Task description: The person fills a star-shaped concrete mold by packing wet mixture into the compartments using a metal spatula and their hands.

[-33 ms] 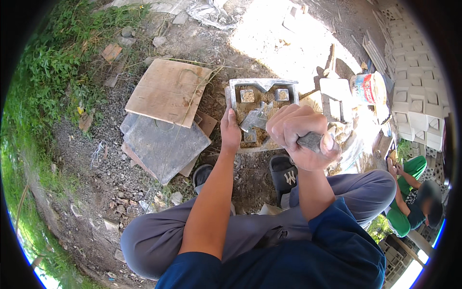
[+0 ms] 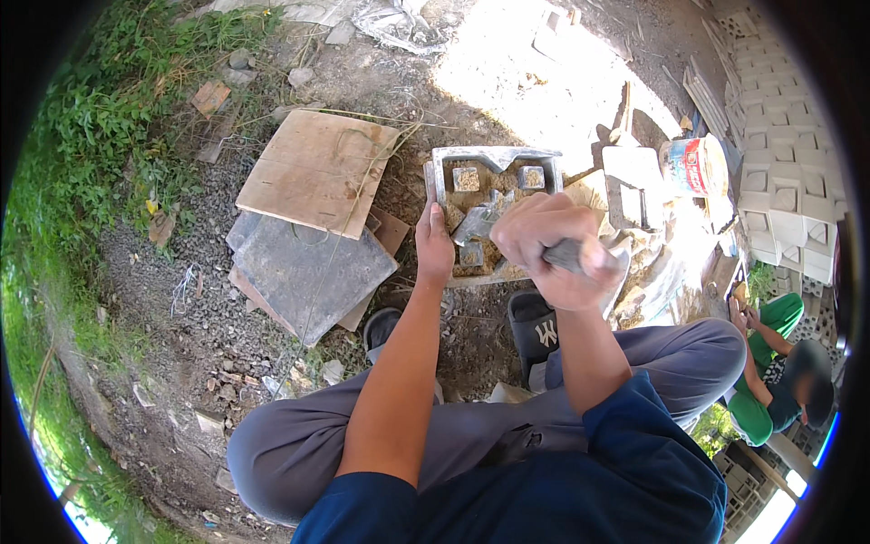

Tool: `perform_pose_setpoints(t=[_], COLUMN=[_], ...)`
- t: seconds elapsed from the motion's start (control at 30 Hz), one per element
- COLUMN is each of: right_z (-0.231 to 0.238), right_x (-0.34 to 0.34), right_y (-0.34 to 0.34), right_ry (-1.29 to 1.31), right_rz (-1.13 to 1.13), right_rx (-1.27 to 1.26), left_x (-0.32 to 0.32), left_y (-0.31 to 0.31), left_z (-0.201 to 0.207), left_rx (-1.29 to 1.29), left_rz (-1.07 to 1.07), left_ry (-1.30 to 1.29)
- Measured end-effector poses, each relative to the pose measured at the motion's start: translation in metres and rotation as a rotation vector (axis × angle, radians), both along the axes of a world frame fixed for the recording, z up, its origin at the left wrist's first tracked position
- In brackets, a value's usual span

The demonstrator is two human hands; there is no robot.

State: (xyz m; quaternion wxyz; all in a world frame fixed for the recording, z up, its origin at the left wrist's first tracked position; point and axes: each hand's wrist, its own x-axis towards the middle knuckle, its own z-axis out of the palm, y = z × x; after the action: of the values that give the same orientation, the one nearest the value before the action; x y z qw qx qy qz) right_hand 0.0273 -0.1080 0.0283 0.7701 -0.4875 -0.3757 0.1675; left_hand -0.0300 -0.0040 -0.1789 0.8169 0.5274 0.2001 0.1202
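Note:
A square grey metal mould point(image 2: 439, 186) rests on the ground beyond my feet, with damp sandy mix among its raised square blocks. My left hand point(image 2: 435, 247) grips the mould's left wall, thumb along the edge; its other fingers are mostly hidden. My right hand point(image 2: 551, 247), blurred by motion, is closed round the dark handle of a trowel above the mould's right side. The trowel's grey metal blade point(image 2: 477, 223) reaches left over the mix. That hand covers the mould's lower right part.
Left of the mould lie a plywood board point(image 2: 317, 172) and stacked dark boards point(image 2: 317, 272). At right stand a white bucket point(image 2: 693, 168) and a wall of pale stacked blocks point(image 2: 787, 154). A person in green trousers point(image 2: 750, 417) sits at far right. Weeds point(image 2: 118, 118) edge the left.
My right hand has shifted slightly left with the trowel and looks more blurred. The left hand and the mould have stayed in place.

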Motion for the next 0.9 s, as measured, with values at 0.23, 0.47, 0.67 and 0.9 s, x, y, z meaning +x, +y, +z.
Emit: perform_pose_setpoints(t=[0.23, 0.47, 0.67, 0.9], right_z=[-0.001, 0.005, 0.007, 0.002], right_x=[-0.005, -0.015, -0.012, -0.007], right_y=[-0.003, 0.001, -0.002, 0.001], right_ry=[0.027, 0.043, 0.072, 0.113], right_rz=[0.017, -0.017, -0.075, -0.072], right_rx=[-0.016, 0.005, -0.053, -0.116], left_x=[0.0, 0.001, -0.004, 0.0], left_y=[0.0, 0.005, 0.005, 0.002], left_z=[0.004, -0.005, -0.003, 0.007], left_rx=[0.086, 0.023, 0.041, 0.22], left_rz=[-0.033, -0.001, -0.014, -0.055], left_ry=[0.019, -0.031, -0.055, 0.052])
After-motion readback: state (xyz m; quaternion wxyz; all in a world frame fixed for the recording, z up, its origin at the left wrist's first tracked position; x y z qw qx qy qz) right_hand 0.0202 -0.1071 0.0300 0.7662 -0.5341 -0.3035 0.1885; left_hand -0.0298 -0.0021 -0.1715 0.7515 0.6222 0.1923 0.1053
